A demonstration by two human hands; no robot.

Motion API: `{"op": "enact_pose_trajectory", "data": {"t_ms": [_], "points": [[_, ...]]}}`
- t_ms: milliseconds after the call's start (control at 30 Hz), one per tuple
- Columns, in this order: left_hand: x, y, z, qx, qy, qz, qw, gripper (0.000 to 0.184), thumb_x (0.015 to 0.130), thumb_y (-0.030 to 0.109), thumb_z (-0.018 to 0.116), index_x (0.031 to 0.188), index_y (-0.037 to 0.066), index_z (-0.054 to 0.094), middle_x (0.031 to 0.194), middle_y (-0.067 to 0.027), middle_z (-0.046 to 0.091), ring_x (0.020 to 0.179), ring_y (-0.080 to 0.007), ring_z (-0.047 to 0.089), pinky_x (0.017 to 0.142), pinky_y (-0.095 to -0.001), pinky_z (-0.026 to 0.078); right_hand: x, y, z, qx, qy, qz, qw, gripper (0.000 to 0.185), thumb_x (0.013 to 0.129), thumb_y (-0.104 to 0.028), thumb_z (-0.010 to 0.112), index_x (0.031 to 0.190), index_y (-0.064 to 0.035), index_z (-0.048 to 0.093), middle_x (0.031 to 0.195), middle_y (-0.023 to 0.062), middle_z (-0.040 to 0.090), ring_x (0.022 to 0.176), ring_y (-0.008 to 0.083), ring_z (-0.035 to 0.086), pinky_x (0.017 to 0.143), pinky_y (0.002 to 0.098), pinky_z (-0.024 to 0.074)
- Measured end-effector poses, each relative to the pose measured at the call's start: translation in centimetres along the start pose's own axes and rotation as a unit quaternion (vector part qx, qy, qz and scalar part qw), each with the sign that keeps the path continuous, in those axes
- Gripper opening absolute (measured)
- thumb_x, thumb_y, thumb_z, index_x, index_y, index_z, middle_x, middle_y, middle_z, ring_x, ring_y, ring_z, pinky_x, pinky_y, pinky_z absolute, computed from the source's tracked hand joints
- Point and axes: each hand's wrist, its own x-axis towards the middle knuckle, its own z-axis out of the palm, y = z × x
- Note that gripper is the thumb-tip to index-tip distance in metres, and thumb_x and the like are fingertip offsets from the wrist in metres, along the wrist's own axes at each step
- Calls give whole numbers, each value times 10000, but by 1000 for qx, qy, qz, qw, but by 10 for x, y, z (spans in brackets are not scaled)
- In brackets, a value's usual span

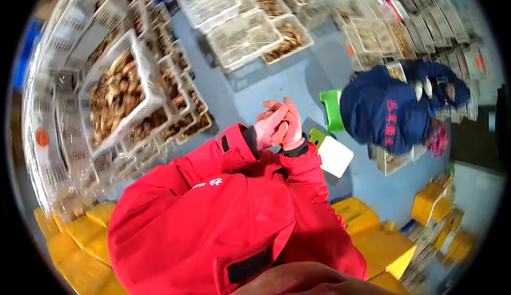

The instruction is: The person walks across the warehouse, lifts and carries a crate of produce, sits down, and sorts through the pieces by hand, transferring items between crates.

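Observation:
In front of my red jacket (pixel 207 220), my left hand (pixel 266 131) and my right hand (pixel 292 133) are clasped together. Their fingers overlap and press on each other, some tips pointing up and away from me. I see no object between the palms, though the inner sides are hidden. Dark inner cuffs show at both wrists. Just beyond my right sleeve is a white-topped, green-edged piece (pixel 336 156), perhaps a small stool. Past it stands a bright green plastic piece (pixel 333 111).
At left, stacked white crates (pixel 143 63) hold brownish, shellfish-like pieces. More white baskets (pixel 246 39) stand ahead on the blue floor (pixel 255 90). A person in a dark blue jacket (pixel 380 108) bends over crates at right. Yellow wrapped boxes (pixel 378 247) lie near me on both sides.

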Motion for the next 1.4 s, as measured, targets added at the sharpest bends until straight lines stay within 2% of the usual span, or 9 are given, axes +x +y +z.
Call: {"op": "enact_pose_trajectory", "data": {"t_ms": [33, 100, 633, 833, 867, 967, 1133, 1233, 1400], "points": [[2, -9, 8, 11, -22, 16, 1000, 326, 970, 343, 397, 799, 116, 556, 568, 22, 498, 463, -70, 435, 414, -199, 308, -11, -16, 3, -325, 5, -139, 936, 545, 956, -431, 299, 1102, 33, 544, 882, 183, 636, 832, 319, 612, 824, 395, 476], [-9, -12, 5, 27, 15, 56, 998, 335, 967, 347, 403, 775, 116, 550, 551, 23, 491, 445, -72, 427, 400, -205, 298, 2, 9, 3, 241, 12, 173, 955, 565, 943, -454, 300, 1127, 24, 540, 855, 135, 645, 830, 305, 609, 837, 398, 461], [-231, -17, -58, -45, 288, 280, 915, 432, 942, 360, 445, 593, 113, 507, 425, 27, 444, 305, -89, 371, 289, -249, 231, -8, 112, 215, 101, -273, 387, 875, 748, 895, -620, 249, 1293, -9, 419, 1141, 211, 557, 1033, 332, 530, 934, 423, 399], [-329, -16, -64, -161, 521, 523, 655, 453, 955, 320, 422, 553, 121, 489, 412, 14, 427, 256, -116, 309, 286, -258, 203, -28, 178, 319, 21, -418, 438, 795, 710, 891, -588, 285, 1266, -9, 455, 933, 178, 613, 978, 321, 558, 901, 406, 423], [-378, -17, -57, -106, 429, 480, 758, 467, 958, 323, 427, 534, 134, 477, 401, 4, 417, 262, -118, 326, 286, -264, 201, -32, 186, 342, 63, -369, 517, 769, 671, 900, -545, 309, 1257, 3, 461, 902, 167, 619, 959, 313, 571, 881, 391, 438], [-445, -16, -91, -167, 352, 511, 766, 445, 957, 345, 424, 572, 131, 483, 433, 3, 432, 300, -118, 354, 311, -262, 229, -45, 220, 403, -31, -411, 445, 795, 616, 907, -502, 337, 1235, -2, 488, 915, 178, 626, 926, 294, 597, 829, 376, 474], [-533, -49, -118, -208, 368, 607, 673, 393, 958, 373, 406, 674, 122, 510, 519, 9, 471, 389, -113, 402, 374, -251, 283, -84, 275, 498, -113, -563, 412, 707, 624, 913, -530, 338, 1215, -7, 497, 904, 141, 634, 900, 296, 610, 802, 386, 490], [-579, -53, -130, -244, 399, 648, 601, 376, 959, 389, 396, 736, 117, 525, 571, 13, 495, 443, -110, 431, 411, -245, 316, -104, 304, 556, -45, -487, 646, 586, 609, 943, -507, 298, 1236, 1, 461, 954, 183, 630, 889, 305, 610, 776, 369, 500], [-644, -115, -214, -285, 445, 699, 482, 375, 961, 417, 378, 838, 108, 552, 656, 19, 534, 532, -104, 479, 474, -234, 370, -139, 384, 618, 36, -607, 668, 429, 422, 938, -245, 414, 1270, 15, 397, 1177, 222, 542, 989, 301, 590, 811, 353, 516]]}}
